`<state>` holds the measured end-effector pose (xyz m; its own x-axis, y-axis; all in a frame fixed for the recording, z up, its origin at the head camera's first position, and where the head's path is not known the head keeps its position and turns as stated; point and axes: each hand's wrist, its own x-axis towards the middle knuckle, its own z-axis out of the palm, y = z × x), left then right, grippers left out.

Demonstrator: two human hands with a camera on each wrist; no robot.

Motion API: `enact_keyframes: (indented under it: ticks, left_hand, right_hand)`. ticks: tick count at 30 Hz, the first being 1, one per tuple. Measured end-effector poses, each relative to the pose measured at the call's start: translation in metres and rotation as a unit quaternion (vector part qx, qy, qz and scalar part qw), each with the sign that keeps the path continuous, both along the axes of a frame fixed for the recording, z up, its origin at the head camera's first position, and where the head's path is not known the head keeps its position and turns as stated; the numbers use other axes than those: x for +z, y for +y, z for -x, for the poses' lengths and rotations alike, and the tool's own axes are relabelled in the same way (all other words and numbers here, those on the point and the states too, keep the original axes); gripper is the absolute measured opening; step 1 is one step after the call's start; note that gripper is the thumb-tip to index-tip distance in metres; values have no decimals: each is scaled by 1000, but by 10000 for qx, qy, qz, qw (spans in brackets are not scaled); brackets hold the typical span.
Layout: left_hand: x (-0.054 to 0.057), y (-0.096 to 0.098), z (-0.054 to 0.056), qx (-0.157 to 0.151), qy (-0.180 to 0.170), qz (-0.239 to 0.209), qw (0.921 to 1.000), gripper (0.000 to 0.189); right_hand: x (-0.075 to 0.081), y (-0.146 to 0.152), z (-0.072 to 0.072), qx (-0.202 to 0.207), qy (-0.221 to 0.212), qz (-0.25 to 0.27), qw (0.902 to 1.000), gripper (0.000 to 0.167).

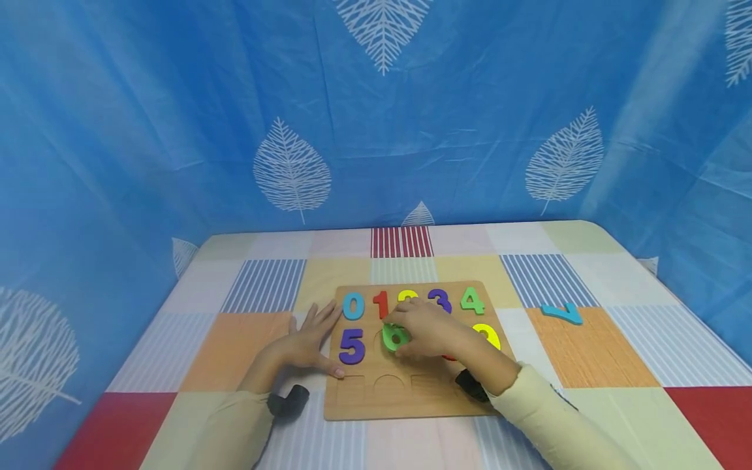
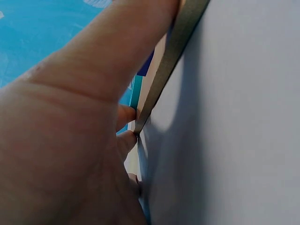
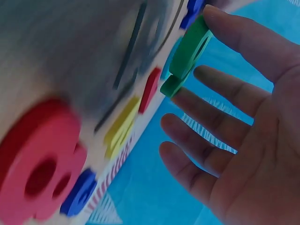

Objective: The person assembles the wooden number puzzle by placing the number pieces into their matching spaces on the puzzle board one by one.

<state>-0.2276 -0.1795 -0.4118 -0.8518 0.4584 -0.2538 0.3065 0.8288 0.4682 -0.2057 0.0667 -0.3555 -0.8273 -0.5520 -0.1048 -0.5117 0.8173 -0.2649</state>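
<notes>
With thumb and fingers, my right hand [image 1: 431, 329] pinches a green number 6 [image 1: 393, 337] over the second row of a wooden number board [image 1: 382, 408]. The right wrist view shows the green 6 [image 3: 190, 51] tilted between thumb and fingertips, above the board. My left hand [image 1: 307, 343] rests along the board's left edge, thumb on its lower left part, fingers stretched beside the blue 0 [image 1: 354, 305]. A purple 5 [image 1: 352, 346] sits near that thumb. Much of the red 8 [image 3: 42, 159] is hidden by my right hand in the head view.
On the board are a red 1 [image 1: 381, 304], yellow 2 [image 1: 407, 296], purple 3 [image 1: 440, 299], green 4 [image 1: 472, 300] and yellow 9 [image 1: 487, 335]. Recesses show in its bottom row. A blue 7 [image 1: 563, 313] lies on the checkered tablecloth [image 1: 611, 352] to the right.
</notes>
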Motion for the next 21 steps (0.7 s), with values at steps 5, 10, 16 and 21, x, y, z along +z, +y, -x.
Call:
enact_keyframes:
  ticks: [5,10,16,21]
  left_hand:
    - [-1,2,0,16,23,35,10000,118]
    - [-2,4,-1,8,-27,6,10000,118]
    - [-1,3,-2,72,-32,49,10000,118]
    - [1,1,-2,70,14,28,10000,118]
  right_hand:
    - [-6,-11,-2,172,53,-198,9996,54]
    - [-11,-16,-3,153,-13,-337,9993,54]
    - [-16,-18,-2,100,7,-401,9991,53]
    - [-17,-16,0,79,-40,-315,9995,57]
